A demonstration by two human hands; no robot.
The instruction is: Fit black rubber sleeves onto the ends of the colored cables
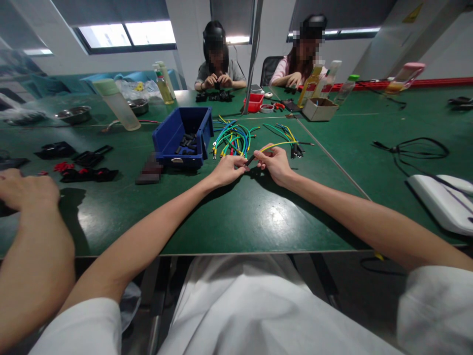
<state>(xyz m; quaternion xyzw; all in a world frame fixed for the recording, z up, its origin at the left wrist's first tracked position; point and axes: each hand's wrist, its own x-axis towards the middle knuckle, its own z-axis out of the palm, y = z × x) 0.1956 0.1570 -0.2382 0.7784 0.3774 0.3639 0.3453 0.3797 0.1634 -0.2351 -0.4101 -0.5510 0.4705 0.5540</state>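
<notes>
Working over the middle of a green table [275,217], with both hands close together. Pinching a short black tube [251,159] at its lower end between thumb and fingers of the left hand [229,170]: a narrow grip, closed on the tube. Gripping a yellow-green wire [275,145] just where it meets the tube's upper end, with the right hand [275,163]: narrow too, thumb and fingertips together. Hard to tell under the fingertips how far into the tube the wire runs. Trailing off from the right grip toward three o'clock, above the hand, to a dark tip.

Lying just beyond the hands at twelve o'clock, a tangled pile of coloured wires [236,138], green, blue, yellow and red, with metal ends; at one o'clock, a smaller bunch of wires [286,132] with black ends. Standing at ten o'clock, a blue bin [183,148] with loose black pieces [187,143] inside; near its closer left corner, a dark flat block [150,170]. Farther out at nine o'clock, black parts [88,175] and small red pieces [63,166], with a neighbour's hand [29,190] resting near them.

Seated across the table, toward eleven and one o'clock, two people, one handling small black items [214,96]. Between them, a red tray [253,102]; farther right, a cardboard box [320,109] beside bottles [312,86]. Toward three o'clock, a looped black cable [421,148] and a white device [441,202].
</notes>
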